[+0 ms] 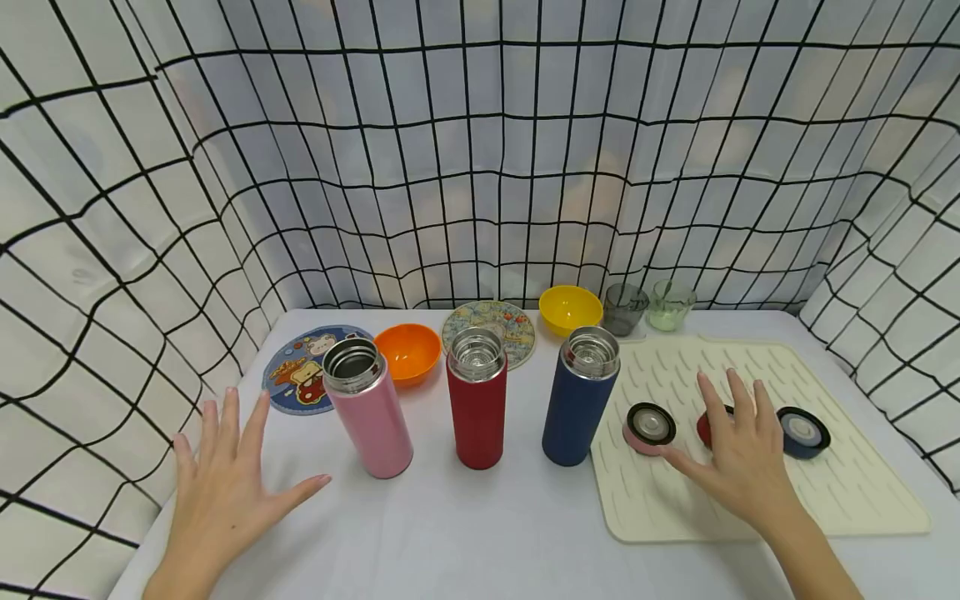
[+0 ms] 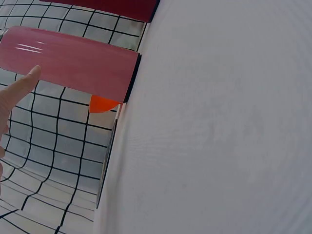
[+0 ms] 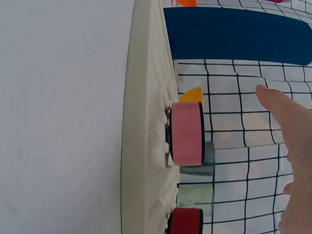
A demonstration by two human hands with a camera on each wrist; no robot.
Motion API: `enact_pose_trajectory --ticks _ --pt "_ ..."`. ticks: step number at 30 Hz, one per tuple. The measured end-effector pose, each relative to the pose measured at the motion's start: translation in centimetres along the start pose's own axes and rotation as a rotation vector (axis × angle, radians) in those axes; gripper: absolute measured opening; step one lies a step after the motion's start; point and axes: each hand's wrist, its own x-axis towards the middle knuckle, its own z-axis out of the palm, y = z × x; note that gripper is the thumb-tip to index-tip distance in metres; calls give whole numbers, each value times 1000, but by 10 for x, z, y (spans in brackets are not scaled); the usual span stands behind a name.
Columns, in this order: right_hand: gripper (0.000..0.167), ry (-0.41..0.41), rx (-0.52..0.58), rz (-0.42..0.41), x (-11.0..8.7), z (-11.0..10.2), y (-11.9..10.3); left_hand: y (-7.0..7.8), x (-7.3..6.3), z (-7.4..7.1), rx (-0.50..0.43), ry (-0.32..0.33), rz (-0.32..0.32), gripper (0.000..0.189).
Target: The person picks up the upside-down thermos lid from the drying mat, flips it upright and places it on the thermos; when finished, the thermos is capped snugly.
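Observation:
Fingers spread and holding nothing, my left hand (image 1: 225,492) hovers left of the pink bottle (image 1: 372,421). My right hand (image 1: 738,462), also spread, is over the ridged cream mat (image 1: 847,504) and partly covers the red lid (image 1: 705,429). On that mat the pink lid (image 1: 649,428) lies to the left of the hand and the blue lid (image 1: 804,433) to its right. Uncapped and upright, the pink bottle, red bottle (image 1: 477,408) and blue bottle (image 1: 573,412) stand in a row. In the right wrist view the pink lid (image 3: 187,134) sits apart from my thumb (image 3: 278,105).
Behind the bottles are an orange bowl (image 1: 408,354), a yellow bowl (image 1: 570,310), a grey glass (image 1: 625,310) and a green glass (image 1: 671,306). Two round patterned mats lie there, one blue (image 1: 300,367), one pale (image 1: 521,333). Black netting (image 1: 498,117) over white cloth surrounds the table.

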Motion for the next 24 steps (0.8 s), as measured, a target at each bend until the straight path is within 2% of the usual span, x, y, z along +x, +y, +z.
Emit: enact_pose_trajectory --ticks 5,9,16,18,24 --pt "99 49 64 -79 6 11 -3 6 5 2 -53 -1 5 115" --pt "96 38 115 -103 11 23 -6 12 10 6 -134 -14 19 111" --pt "86 -15 269 -92 13 45 -8 27 21 25 -404 -64 31 112" --pt "83 -28 317 -95 12 51 -6 31 23 32 -486 -92 12 114" --pt "78 -108 395 -37 6 62 -5 40 26 53 -730 -114 -11 112"
